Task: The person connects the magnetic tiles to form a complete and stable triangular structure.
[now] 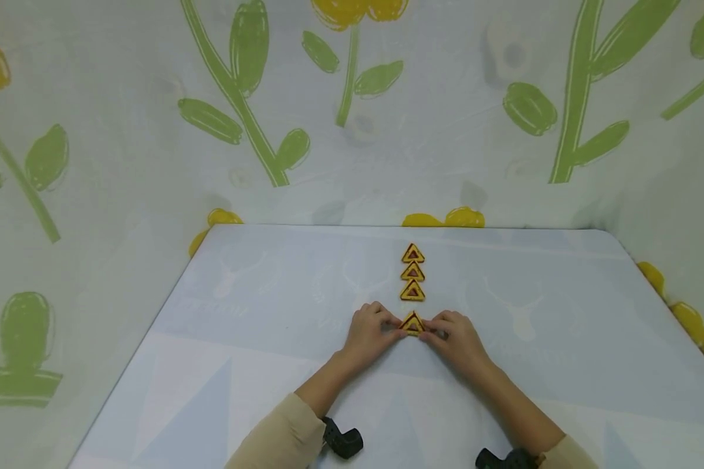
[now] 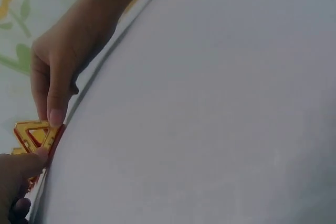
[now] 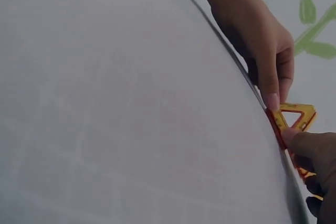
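Note:
Both hands hold one yellow triangular tile with an open middle (image 1: pixel 412 324) near the centre of the table, its point facing away from the person. My left hand (image 1: pixel 371 333) pinches its left corner between thumb and fingers. At the opposite corner, my right hand (image 1: pixel 459 342) pinches it the same way. A red part shows along the side of the yellow triangular frame (image 2: pixel 31 125) in the left wrist view, with both thumbs on it. In the right wrist view, the triangular tile (image 3: pixel 302 107) sits between the two hands at the table's outline.
Straight beyond the hands, three similar yellow and red triangles (image 1: pixel 412 290) stand in a column, points facing away. The pale patterned table (image 1: pixel 258 273) ends at a wall covering with printed plants (image 1: pixel 234 85). Black wrist devices (image 1: pixel 343 440) sit by the sleeves.

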